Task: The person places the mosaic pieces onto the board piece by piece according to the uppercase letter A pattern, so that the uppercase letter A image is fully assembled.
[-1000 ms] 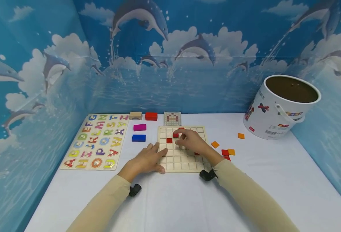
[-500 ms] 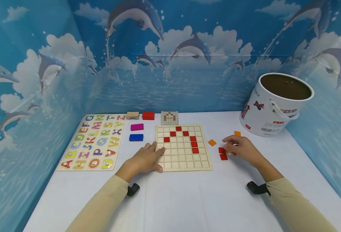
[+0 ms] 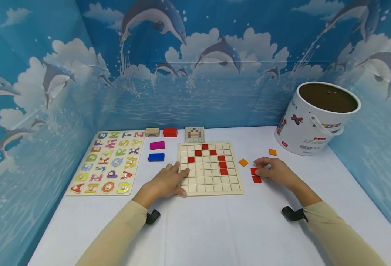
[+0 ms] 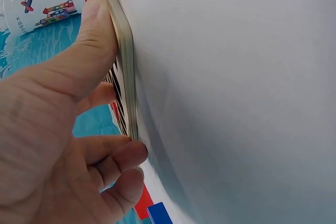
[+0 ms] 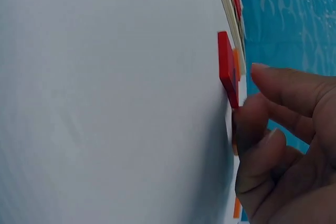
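Two hands work around the grid board, which lies flat on the white surface, its sides running square with the surface's near edge. The left hand rests at the board's near-left corner, thumb pressed along its edge, fingers loosely bent. Just right of the board, the right hand curls its fingertips against two red tiles lying flat; whether it grips one I cannot tell. Beyond these lie orange tiles; farther right of the board stands a white bucket.
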Motion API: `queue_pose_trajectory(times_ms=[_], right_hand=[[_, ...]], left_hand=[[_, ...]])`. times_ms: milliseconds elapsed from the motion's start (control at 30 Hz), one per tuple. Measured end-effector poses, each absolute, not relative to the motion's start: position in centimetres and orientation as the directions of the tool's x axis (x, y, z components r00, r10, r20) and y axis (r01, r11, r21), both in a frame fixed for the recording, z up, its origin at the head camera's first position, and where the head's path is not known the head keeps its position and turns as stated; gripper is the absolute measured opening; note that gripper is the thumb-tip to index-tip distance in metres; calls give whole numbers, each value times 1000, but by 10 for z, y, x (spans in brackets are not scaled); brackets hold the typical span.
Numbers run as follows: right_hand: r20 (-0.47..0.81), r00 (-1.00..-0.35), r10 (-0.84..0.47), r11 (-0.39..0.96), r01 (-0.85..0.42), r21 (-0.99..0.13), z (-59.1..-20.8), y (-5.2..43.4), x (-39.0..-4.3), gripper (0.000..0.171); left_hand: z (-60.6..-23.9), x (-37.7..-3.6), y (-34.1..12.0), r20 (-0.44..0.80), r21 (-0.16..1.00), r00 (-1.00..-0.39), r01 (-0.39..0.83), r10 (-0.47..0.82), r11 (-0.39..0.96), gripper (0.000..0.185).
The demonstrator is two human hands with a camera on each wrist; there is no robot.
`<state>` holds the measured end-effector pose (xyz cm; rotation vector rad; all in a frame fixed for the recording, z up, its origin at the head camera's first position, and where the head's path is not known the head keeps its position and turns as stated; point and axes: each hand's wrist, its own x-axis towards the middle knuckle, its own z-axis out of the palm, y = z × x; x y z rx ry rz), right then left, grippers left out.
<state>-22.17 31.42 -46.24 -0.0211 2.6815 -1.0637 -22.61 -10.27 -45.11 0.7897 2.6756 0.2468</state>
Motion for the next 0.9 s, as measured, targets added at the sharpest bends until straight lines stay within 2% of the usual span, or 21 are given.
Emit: queue_pose_trajectory(times_ms=[200, 433, 600, 900], right_hand=[[-209, -972, -111, 803, 36, -594, -466, 304, -223, 31], [-221, -969, -107, 802, 47, -596, -462, 304, -225, 19], [-240, -967, -80, 730, 107, -675, -456, 313, -229, 33], [-212, -976, 41, 463, 207, -862, -441, 317, -247, 59]], left_hand=[[-451, -227, -102, -281, 266, -783, 492, 555, 829, 89], [-451, -227, -103, -283, 262, -786, 487, 549, 833, 90], [-448, -226, -103, -283, 270, -786, 485, 550, 832, 90], [-450, -223, -103, -267, 269, -792, 486, 549, 832, 89]])
